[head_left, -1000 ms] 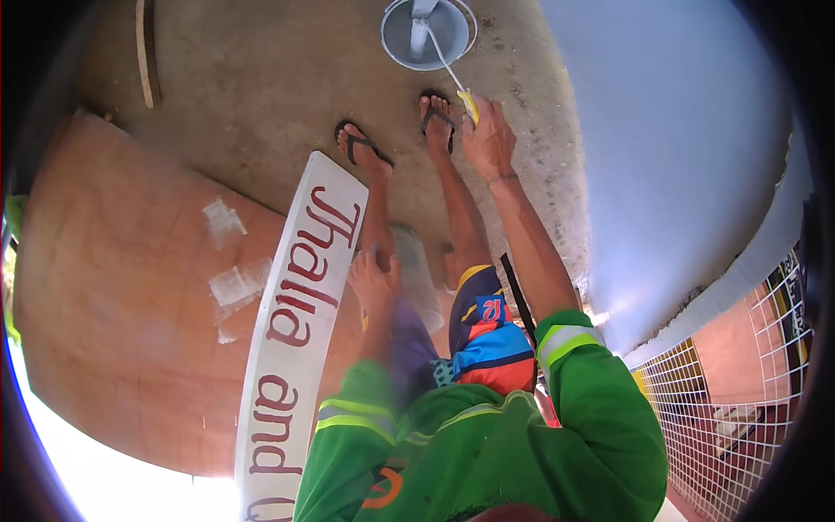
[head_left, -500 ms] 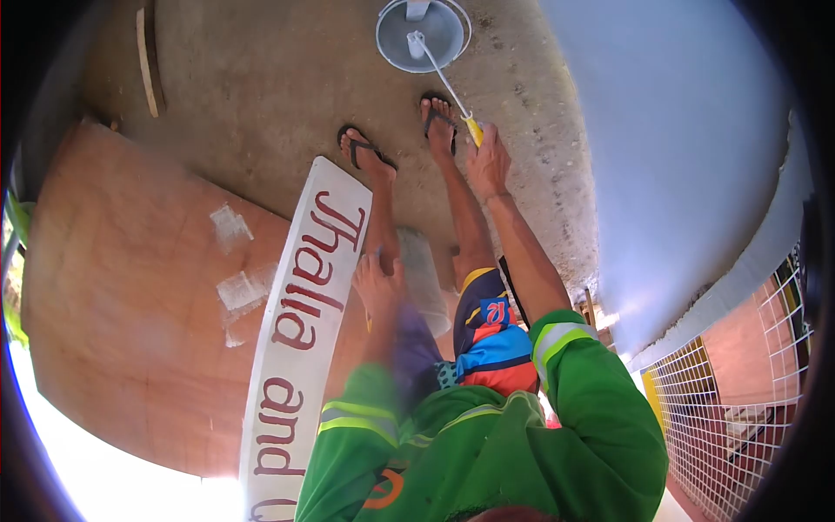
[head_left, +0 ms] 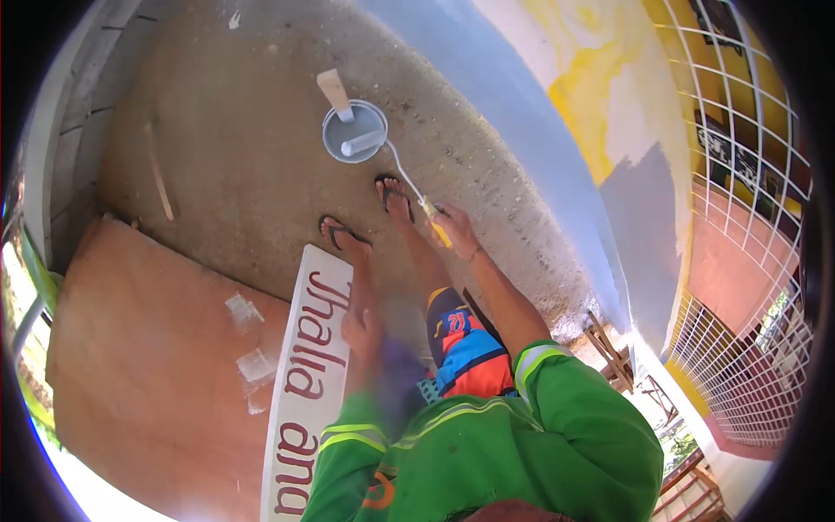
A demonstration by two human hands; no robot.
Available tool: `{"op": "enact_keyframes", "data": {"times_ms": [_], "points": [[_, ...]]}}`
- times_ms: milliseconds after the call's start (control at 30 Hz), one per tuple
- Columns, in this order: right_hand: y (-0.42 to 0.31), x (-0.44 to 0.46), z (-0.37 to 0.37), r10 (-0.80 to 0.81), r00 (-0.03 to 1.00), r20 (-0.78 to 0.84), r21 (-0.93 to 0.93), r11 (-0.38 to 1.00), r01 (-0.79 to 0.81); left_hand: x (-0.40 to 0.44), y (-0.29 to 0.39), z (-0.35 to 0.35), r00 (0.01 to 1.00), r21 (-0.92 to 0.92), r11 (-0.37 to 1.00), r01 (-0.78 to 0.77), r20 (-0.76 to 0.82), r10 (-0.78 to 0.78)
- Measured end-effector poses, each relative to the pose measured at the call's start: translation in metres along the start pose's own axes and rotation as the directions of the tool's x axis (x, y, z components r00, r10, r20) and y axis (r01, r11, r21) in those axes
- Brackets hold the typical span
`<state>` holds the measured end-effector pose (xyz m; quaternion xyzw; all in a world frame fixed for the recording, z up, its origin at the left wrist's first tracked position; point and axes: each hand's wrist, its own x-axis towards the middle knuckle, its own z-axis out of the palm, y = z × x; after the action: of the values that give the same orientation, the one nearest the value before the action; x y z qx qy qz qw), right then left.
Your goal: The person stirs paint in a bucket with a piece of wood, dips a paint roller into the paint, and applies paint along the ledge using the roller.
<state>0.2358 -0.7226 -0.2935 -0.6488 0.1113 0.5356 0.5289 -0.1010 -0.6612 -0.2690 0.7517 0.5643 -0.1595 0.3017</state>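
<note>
My right hand [head_left: 455, 228] is closed around the yellow handle of a paint roller [head_left: 402, 165]. The roller's pale sleeve lies in a bucket [head_left: 384, 111] of grey-blue paint on the ground ahead of my feet. A flat piece of wood [head_left: 331, 85] leans out over the bucket's far rim, its lower end coated with paint. My left hand [head_left: 363, 336] hangs low by my left leg, close to the edge of a white sign board [head_left: 300, 348] with dark red lettering. That hand is blurred, and its fingers cannot be made out.
A reddish-brown panel [head_left: 156, 365] with pale patches stands at the left. Beyond it a narrow wood strip [head_left: 159, 174] lies on the ground. To the right runs a wall [head_left: 522, 130] partly painted grey-blue, with yellow and white areas, and past it a white wire grid [head_left: 748, 174].
The view has swung right, showing more painted wall and grid. My right hand keeps hold of the paint roller, whose sleeve now lies sideways in the bucket.
</note>
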Motion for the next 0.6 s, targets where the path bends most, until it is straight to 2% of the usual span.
{"op": "enact_keyframes", "data": {"times_ms": [67,167,267,300,333,367,433,533,567,600], "points": [[-0.035,-0.041,-0.001,0.036,0.99,0.134,0.005,0.999,-0.037,-0.012,0.023,-0.03,0.962,-0.095,0.974,-0.206,-0.202,0.183],[-0.077,-0.108,0.008,0.079,0.949,0.306,0.088,0.99,-0.111,-0.01,0.039,-0.073,0.983,-0.375,0.925,-0.056,-0.185,-0.015],[-0.111,-0.185,0.012,0.046,0.88,0.472,0.162,0.977,-0.138,-0.003,0.038,-0.093,0.955,-0.365,0.93,-0.046,-0.29,-0.067],[-0.126,-0.21,0.014,0.011,0.86,0.511,0.187,0.974,-0.124,0.005,0.032,-0.093,0.947,-0.405,0.914,0.001,-0.294,-0.131],[-0.139,-0.235,0.015,-0.021,0.837,0.547,0.213,0.97,-0.114,0.002,0.049,-0.112,0.94,-0.39,0.921,-0.002,-0.315,-0.132],[-0.15,-0.262,0.015,-0.045,0.814,0.58,0.237,0.965,-0.116,-0.005,0.066,-0.131,0.94,-0.459,0.888,-0.037,-0.317,-0.125],[-0.178,-0.321,0.015,-0.128,0.843,0.523,0.311,0.949,-0.048,-0.018,0.091,-0.166,0.951,-0.518,0.853,-0.061,-0.288,-0.108],[-0.184,-0.366,-0.011,-0.282,0.837,0.469,0.339,0.932,0.124,-0.002,0.078,-0.156,0.97,-0.518,0.851,-0.09,-0.239,-0.043],[-0.189,-0.383,-0.024,-0.329,0.836,0.44,0.323,0.926,0.195,-0.005,0.075,-0.152,0.968,-0.551,0.818,-0.165,-0.251,0.027],[-0.187,-0.402,-0.038,-0.36,0.836,0.414,0.304,0.92,0.246,-0.013,0.065,-0.148,0.965,-0.553,0.815,-0.172,-0.261,0.026]]}}
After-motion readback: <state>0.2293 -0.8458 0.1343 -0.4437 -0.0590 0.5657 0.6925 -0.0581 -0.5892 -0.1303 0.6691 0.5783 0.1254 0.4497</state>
